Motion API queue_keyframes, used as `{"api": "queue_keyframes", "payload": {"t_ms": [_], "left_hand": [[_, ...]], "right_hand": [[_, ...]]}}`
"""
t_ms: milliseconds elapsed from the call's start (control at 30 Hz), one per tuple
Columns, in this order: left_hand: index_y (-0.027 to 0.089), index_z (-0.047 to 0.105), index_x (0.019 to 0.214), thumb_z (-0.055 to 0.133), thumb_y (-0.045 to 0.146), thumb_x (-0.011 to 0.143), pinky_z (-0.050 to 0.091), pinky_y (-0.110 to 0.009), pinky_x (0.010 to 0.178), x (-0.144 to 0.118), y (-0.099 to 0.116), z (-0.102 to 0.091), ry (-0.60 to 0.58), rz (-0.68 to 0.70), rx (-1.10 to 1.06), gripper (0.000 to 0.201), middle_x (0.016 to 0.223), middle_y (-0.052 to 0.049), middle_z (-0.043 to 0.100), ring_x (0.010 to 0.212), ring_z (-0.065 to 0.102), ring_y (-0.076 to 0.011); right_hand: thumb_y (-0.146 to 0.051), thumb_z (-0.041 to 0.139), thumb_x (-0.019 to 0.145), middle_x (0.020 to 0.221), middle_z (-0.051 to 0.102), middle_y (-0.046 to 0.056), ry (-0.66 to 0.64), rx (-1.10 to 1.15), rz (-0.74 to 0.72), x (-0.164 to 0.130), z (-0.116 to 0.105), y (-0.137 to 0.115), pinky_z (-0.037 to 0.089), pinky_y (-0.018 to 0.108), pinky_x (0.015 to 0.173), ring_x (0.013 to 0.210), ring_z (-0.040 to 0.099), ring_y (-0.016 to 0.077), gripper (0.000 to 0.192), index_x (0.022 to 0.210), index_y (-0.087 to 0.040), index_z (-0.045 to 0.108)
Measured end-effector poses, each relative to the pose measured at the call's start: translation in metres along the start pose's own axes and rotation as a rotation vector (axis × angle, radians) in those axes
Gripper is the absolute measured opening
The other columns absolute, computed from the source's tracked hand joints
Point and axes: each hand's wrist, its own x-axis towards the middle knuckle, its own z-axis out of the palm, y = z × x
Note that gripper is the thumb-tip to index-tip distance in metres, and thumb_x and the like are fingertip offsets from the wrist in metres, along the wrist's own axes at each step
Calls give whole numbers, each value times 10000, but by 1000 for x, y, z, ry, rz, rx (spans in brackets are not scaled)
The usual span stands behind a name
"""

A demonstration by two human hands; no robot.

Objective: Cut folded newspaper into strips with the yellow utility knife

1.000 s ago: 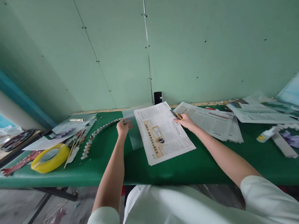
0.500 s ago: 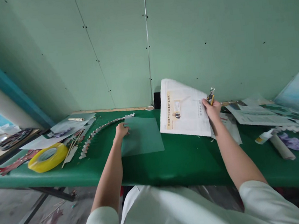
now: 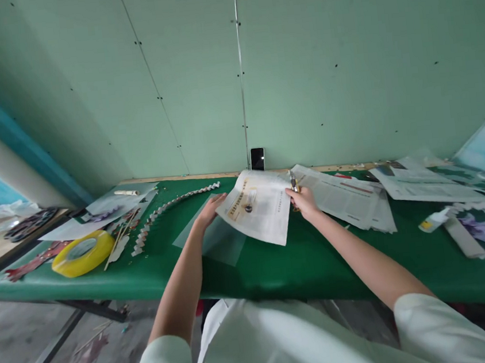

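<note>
My left hand (image 3: 209, 210) lies near the middle of the frame, fingers spread flat, touching the left edge of the newspaper (image 3: 257, 207) and resting over the film sheet (image 3: 214, 239). That sheet is translucent and lies flat on the green table (image 3: 303, 262), partly under the newspaper.

My right hand (image 3: 303, 201) is just right of centre, fingers closed on the newspaper's right edge and on a small yellow tool (image 3: 294, 183) that pokes up from my grip; I cannot tell what the tool is. The newspaper sits between my 2 hands, centre of the frame, tilted, its lower corner lying over the film sheet.

Right of my right hand lies a stack of papers (image 3: 348, 199), touching or nearly touching the newspaper. Further right are more papers (image 3: 420, 183), a white tube (image 3: 435, 219) and a purple scrap (image 3: 484, 229).

At left of the frame sits a yellow tape roll (image 3: 82, 254), with thin sticks (image 3: 121, 239) beside it and a folded paper strip (image 3: 171, 207) curving from there toward the centre. A phone (image 3: 257, 158) stands against the wall (image 3: 299, 66) behind the newspaper.
</note>
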Motion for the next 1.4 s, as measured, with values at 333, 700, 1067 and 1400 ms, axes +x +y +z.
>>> {"api": "queue_keyframes", "payload": {"t_ms": [333, 700, 1067, 1400], "left_hand": [[155, 765, 1301, 988, 276, 672, 663, -409, 785, -1, -13, -23, 20, -71, 127, 679, 1002, -144, 835, 953, 806, -341], [141, 842, 999, 979, 443, 607, 541, -312, 623, 9, -33, -33, 196, -63, 226, 513, 726, -61, 760, 711, 725, -266], [137, 879, 1010, 941, 482, 673, 560, -307, 698, 4, -24, -32, 267, -50, 273, 486, 804, -75, 805, 826, 757, -293], [227, 769, 1363, 1044, 410, 583, 682, -355, 824, -20, 10, -45, -72, -247, 167, 848, 1317, -148, 800, 1149, 789, -377]], "right_hand": [[-400, 838, 859, 1177, 732, 161, -85, -508, -406, -15, -3, -16, 551, 379, 836, 1041, 712, 345, 305, 1068, -219, 710], [-533, 1071, 557, 1440, 767, 97, -862, -599, -400, -76, 27, -34, 598, 405, 957, 1283, 723, 412, 706, 1189, -299, 860], [-698, 820, 836, 1474, 724, 135, -909, -930, -497, -110, 39, -42, 577, 404, 890, 1237, 737, 384, 767, 1450, -265, 666], [-507, 750, 903, 1312, 753, 125, -819, -1047, -570, -108, 39, -42, 487, 340, 703, 1039, 751, 310, 459, 1262, -235, 663]]}}
